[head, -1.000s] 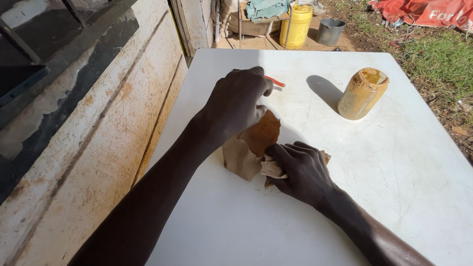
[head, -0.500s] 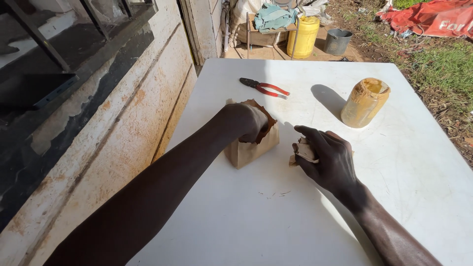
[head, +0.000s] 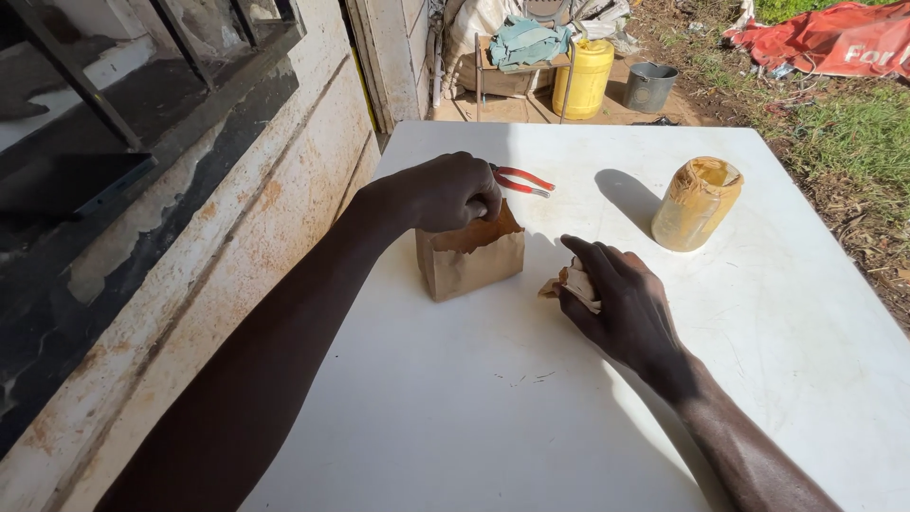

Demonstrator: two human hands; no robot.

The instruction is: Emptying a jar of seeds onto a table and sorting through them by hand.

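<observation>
A small brown paper bag [head: 471,263] stands upright on the white table [head: 455,408]. My left hand [head: 445,192] is closed on the bag's top edge and holds it open. My right hand [head: 621,299] lies to the right of the bag, apart from it, with the fingers curled around a crumpled scrap of brown and white paper [head: 572,282]. What is inside the bag is hidden.
Red-handled pliers [head: 522,180] lie behind the bag. A cut yellow plastic jug [head: 697,203] lies at the right rear. Past the table stand a yellow jerrycan [head: 584,78], a metal pot [head: 650,86] and a stool with cloth [head: 524,47]. A worn wall [head: 218,256] runs along the left.
The bag lay flat under both hands; now it stands upright, held at the top by my left hand. My right hand has come off it to the right with the paper scrap.
</observation>
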